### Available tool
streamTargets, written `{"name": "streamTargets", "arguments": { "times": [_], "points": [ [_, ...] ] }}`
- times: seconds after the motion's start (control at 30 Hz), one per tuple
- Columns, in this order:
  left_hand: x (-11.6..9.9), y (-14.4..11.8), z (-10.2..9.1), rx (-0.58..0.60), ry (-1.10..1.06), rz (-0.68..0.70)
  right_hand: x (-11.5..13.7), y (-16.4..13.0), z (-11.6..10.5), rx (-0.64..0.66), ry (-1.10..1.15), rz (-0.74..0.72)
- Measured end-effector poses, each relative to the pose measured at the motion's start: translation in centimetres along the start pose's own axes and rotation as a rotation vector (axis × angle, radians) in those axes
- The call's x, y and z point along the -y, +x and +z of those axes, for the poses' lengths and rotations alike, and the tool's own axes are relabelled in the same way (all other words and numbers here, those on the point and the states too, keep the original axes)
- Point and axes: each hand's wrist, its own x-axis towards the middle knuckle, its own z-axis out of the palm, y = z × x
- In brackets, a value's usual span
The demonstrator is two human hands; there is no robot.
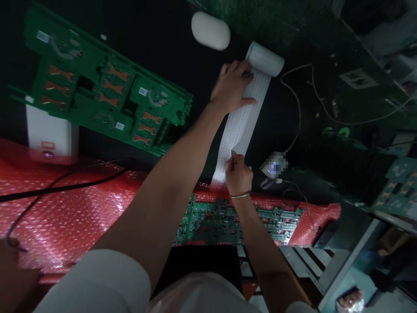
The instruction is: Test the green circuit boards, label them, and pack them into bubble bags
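A white roll of small labels point(264, 58) lies on the dark table, its strip point(241, 126) unrolled toward me. My left hand point(232, 85) presses flat on the strip just below the roll, fingers spread. My right hand point(238, 172) is at the strip's near end, fingers pinched on a small thin tool point(233, 155) whose tip touches the strip. A green circuit board panel point(224, 219) lies on red bubble wrap right below my right wrist.
A stack of green circuit boards point(104, 87) sits at the left beside a white box point(48, 132). A white oval object point(210, 29) lies near the roll. A small device point(274, 166) with white cable sits right of the strip. Black cable point(65, 184) crosses the red bubble wrap point(65, 217).
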Motion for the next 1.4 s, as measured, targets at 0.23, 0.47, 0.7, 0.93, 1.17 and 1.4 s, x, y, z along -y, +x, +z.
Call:
{"name": "streamTargets", "arguments": {
  "times": [0.23,0.47,0.7,0.93,1.17,1.4],
  "points": [
    [-0.1,0.0,0.1,-0.017,0.018,0.005,-0.1,-1.1,-0.1,0.015,-0.02,-0.014],
    [0.0,0.0,0.1,-0.063,0.038,0.049,-0.4,-2.1,-0.2,0.007,-0.001,-0.043],
    [0.3,0.1,0.7,-0.123,0.16,0.077,-0.5,-2.9,-0.2,-0.027,-0.01,-0.064],
    [-0.3,-0.2,0.6,-0.149,0.255,0.081,-0.5,-3.6,-0.5,-0.038,-0.008,-0.084],
    [0.1,0.0,0.8,-0.161,0.28,0.087,-0.6,-4.2,-0.5,0.031,0.009,-0.03],
    [-0.2,0.1,0.8,-0.148,0.294,0.091,-1.0,-4.0,-0.6,0.003,0.09,-0.039]
  ]
}}
